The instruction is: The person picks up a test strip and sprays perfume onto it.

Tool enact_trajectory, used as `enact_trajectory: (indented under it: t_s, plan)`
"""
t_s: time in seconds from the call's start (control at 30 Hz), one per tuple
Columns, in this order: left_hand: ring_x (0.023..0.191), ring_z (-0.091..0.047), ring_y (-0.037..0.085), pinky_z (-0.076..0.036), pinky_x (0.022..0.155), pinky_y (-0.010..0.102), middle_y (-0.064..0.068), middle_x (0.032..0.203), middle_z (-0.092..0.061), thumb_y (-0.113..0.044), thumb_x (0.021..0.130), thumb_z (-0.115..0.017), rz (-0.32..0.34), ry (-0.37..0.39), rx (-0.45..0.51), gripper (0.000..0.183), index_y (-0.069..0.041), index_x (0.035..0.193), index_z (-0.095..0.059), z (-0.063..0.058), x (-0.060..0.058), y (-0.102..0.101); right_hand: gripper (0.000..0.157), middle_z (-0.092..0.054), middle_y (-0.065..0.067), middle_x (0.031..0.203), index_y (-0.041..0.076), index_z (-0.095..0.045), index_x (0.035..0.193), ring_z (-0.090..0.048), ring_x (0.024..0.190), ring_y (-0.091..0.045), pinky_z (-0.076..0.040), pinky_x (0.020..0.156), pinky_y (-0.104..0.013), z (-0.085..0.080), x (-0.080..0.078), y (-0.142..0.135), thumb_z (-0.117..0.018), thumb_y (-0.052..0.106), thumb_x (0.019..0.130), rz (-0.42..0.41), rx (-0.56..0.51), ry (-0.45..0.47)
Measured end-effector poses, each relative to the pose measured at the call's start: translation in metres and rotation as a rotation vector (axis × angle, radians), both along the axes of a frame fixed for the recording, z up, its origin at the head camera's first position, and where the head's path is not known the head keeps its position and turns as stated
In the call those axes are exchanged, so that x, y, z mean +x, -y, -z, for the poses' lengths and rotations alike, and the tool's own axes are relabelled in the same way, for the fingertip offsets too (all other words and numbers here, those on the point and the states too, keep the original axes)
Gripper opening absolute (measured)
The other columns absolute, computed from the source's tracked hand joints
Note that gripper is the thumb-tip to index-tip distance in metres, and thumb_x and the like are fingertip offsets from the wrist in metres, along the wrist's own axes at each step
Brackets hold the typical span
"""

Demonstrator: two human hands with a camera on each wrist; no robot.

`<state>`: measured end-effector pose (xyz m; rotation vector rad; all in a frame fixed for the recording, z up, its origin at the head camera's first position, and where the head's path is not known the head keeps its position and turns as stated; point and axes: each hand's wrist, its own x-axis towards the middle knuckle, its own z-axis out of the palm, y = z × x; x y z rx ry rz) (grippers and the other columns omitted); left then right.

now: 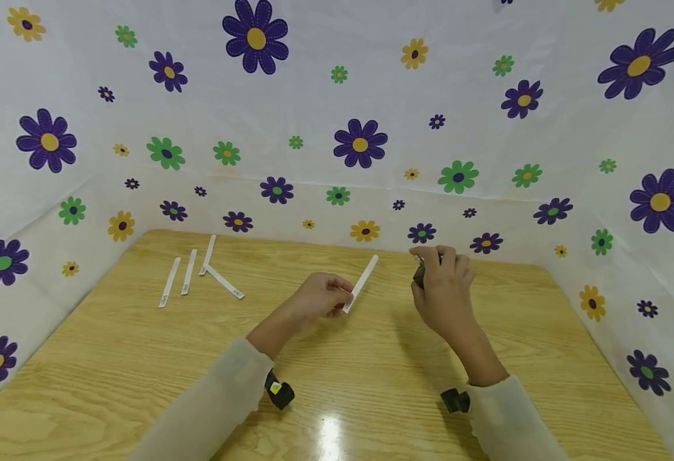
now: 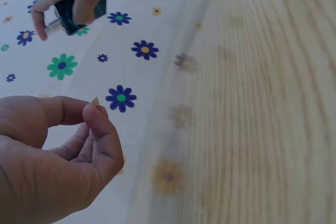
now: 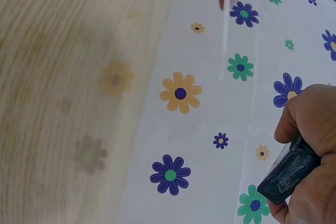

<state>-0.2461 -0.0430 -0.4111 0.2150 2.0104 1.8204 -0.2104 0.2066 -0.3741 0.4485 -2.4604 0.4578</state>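
My left hand (image 1: 318, 296) pinches a narrow white paper test strip (image 1: 365, 277) near its marked lower end. The strip slants up and to the right, above the table. To its right, my right hand (image 1: 445, 296) grips a small dark perfume bottle (image 1: 419, 276). In the left wrist view the bottle (image 2: 67, 15) shows a silver spray neck, with a finger at its top. The right wrist view has the dark glass base (image 3: 289, 176) in the curled fingers, and the strip (image 3: 227, 24) blurred at the top.
Several more white paper strips (image 1: 169, 283) lie on the left of the wooden table (image 1: 337, 378), two of them touching at their ends. A white cloth (image 1: 313, 109) printed with flowers stands round the back and sides.
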Motion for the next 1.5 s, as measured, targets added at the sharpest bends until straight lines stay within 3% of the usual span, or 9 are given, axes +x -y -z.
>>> enact_trajectory:
  t_s: [0.4, 0.83, 1.13, 1.5]
  plan:
    - [0.073, -0.058, 0.018, -0.052, 0.065, 0.027, 0.014, 0.101, -0.065, -0.006, 0.100, -0.064, -0.017, 0.006, -0.137, 0.017, 0.000, 0.115, -0.068, 0.009, -0.027, -0.009, 0.063, -0.043, -0.033, 0.124, 0.014, -0.045, 0.135, -0.037, 0.108, -0.055, -0.033, 0.082, -0.066, -0.006, 0.001, -0.004, -0.074, -0.008, 0.083, 0.005, -0.047, -0.018]
    - [0.067, -0.063, 0.015, -0.057, 0.063, 0.023, 0.016, 0.103, -0.066, 0.002, 0.096, -0.066, -0.091, 0.061, -0.171, 0.018, 0.006, 0.114, -0.067, 0.018, -0.050, -0.018, 0.062, -0.042, -0.036, 0.124, 0.012, -0.044, 0.137, -0.037, 0.104, -0.053, -0.031, 0.079, -0.061, -0.011, 0.001, -0.008, -0.071, -0.008, 0.084, -0.010, -0.060, -0.041]
    - [0.062, -0.064, 0.016, -0.059, 0.061, 0.026, 0.018, 0.100, -0.066, 0.006, 0.095, -0.066, -0.138, 0.093, -0.178, 0.016, 0.009, 0.111, -0.067, 0.013, -0.051, -0.022, 0.061, -0.043, -0.036, 0.123, 0.010, -0.046, 0.137, -0.037, 0.102, -0.052, -0.030, 0.079, -0.060, -0.014, 0.002, -0.010, -0.071, -0.007, 0.084, -0.016, -0.082, -0.048]
    - [0.060, -0.059, 0.015, -0.054, 0.055, 0.025, 0.012, 0.093, -0.068, 0.007, 0.089, -0.067, -0.156, -0.002, -0.380, 0.008, 0.005, 0.092, -0.074, 0.007, -0.052, -0.022, 0.063, -0.044, -0.035, 0.122, 0.011, -0.045, 0.137, -0.037, 0.100, -0.052, -0.030, 0.078, -0.059, -0.015, 0.003, -0.011, -0.073, -0.007, 0.083, -0.021, -0.095, -0.078]
